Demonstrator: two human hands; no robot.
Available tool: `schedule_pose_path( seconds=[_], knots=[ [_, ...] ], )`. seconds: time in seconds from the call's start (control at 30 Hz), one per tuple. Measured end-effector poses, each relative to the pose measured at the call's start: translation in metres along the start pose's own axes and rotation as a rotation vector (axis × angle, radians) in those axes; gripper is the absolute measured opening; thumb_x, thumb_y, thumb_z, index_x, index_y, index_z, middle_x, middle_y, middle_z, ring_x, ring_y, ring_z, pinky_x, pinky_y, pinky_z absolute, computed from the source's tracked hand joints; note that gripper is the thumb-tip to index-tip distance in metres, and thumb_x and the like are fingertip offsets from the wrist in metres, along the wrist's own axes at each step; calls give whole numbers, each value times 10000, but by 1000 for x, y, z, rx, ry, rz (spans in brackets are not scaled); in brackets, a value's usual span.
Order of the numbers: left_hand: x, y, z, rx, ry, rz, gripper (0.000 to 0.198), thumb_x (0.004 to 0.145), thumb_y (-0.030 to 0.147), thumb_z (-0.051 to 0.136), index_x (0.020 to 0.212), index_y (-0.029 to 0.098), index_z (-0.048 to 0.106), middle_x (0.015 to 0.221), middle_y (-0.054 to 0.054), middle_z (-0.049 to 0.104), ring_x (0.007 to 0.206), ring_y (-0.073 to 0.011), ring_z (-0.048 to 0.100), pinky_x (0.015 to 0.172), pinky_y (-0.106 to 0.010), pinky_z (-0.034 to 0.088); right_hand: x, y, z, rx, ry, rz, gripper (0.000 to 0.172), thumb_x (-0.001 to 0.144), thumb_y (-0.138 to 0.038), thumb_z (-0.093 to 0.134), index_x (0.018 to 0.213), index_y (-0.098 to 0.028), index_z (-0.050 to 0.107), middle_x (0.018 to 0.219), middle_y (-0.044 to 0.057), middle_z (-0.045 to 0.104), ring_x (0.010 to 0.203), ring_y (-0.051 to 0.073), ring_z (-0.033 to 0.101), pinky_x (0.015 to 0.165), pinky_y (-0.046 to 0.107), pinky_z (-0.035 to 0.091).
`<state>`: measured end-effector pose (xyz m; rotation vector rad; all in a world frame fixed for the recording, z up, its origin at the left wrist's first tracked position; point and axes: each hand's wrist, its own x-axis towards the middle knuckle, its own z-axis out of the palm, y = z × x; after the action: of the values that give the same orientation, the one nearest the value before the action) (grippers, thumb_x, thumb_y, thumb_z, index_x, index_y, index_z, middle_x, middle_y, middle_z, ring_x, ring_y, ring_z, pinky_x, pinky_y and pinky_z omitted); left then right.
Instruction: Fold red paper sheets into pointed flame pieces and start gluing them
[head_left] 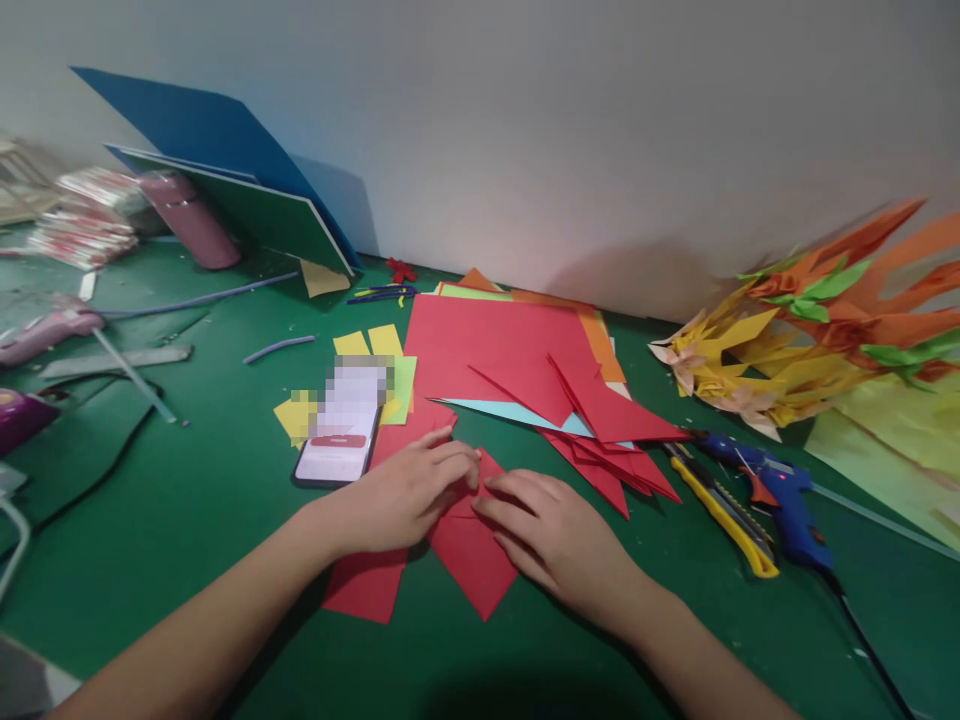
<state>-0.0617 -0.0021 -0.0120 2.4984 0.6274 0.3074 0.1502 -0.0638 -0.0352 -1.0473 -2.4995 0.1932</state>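
"Where's the folded red paper [480,572]?"
"Right of the phone [334,450], on the green table [247,540]."
"And the hands?"
"Both touch it, fingers loosely bent: left hand [429,485] on the phone's side, right hand [551,522] opposite. Whether either pinches it, I cannot tell."
"Farther off?"
"Large red sheet [502,335] beyond the phone, rightward; pink flask [193,222] farther, leftward."

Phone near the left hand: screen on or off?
On: the phone shows a lit, pale screen with a red bar; much of it is pixelated.
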Motion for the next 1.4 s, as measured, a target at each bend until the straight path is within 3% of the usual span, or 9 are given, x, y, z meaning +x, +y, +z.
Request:
schedule_pose_path(
  seconds=[0.1, 0.27, 0.43, 0.53, 0.77, 1.0, 1.2, 1.4],
  knots=[
    [0, -1, 1, 17, 0, -1, 186, 921, 56, 390, 991, 184, 506, 1040, -58, 630, 1038, -169, 579, 1147, -479, 255, 0, -1, -1, -11, -6, -9, 269, 921, -133, 449, 1116, -164, 632, 1064, 121, 657, 951, 259, 605, 775, 404, 537],
    [2, -4, -2, 60, 14, 70, 267, 955, 71, 348, 964, 195, 583, 996, -20, 672, 1040, -145, 606, 1173, -470, 174, -2, 1, 0, 18, -25, -3, 281, 915, -124, 462, 1138, -169, 627, 1092, 125, 645, 982, 262, 586, 784, 404, 528],
    [0, -7, -1, 179, 116, 6, 218, 974, 207, 454, 932, 211, 667, 974, -12, 716, 958, -193, 571, 995, -428, 343, -2, 1, 1, 34, 1, -4, 286, 913, -115, 464, 1136, -164, 636, 1099, 135, 644, 1009, 263, 574, 812, 416, 528],
    [-4, -8, 0, 260, 180, -59, 164, 942, 256, 534, 1019, 219, 674, 1010, -6, 731, 930, -222, 538, 903, -421, 355, -3, 1, 1, 36, 3, 0, 290, 912, -113, 462, 1133, -169, 641, 1100, 137, 645, 1013, 261, 574, 813, 419, 530],
    [-3, -6, 3, 355, 84, -62, 198, 982, 249, 453, 1032, 220, 642, 1226, -4, 664, 983, -230, 523, 917, -423, 294, -2, 1, 1, 29, -9, 9, 292, 912, -122, 465, 1140, -180, 639, 1100, 130, 645, 1010, 260, 575, 813, 412, 533],
    [-4, -4, 2, 360, 24, -97, 281, 994, 204, 396, 1221, 201, 563, 1192, -47, 668, 995, -244, 496, 880, -403, 297, -3, 2, 2, 36, 17, -7, 289, 920, -118, 450, 1133, -157, 642, 1096, 136, 644, 1015, 268, 571, 819, 425, 534],
    [-6, -13, -4, 297, 53, -80, 228, 964, 261, 480, 939, 272, 706, 1254, 18, 639, 994, -252, 461, 867, -423, 309, -3, 1, 1, 27, 16, 2, 294, 925, -127, 439, 1127, -182, 645, 1083, 129, 652, 989, 251, 583, 800, 414, 542],
    [-11, -16, -4, 307, 70, -130, 216, 883, 206, 607, 1014, 338, 718, 1347, -15, 537, 1037, -274, 439, 853, -456, 360, -3, 2, 1, 37, 23, -1, 303, 919, -120, 445, 1138, -180, 644, 1085, 130, 654, 985, 252, 587, 805, 421, 545]
  ],
)
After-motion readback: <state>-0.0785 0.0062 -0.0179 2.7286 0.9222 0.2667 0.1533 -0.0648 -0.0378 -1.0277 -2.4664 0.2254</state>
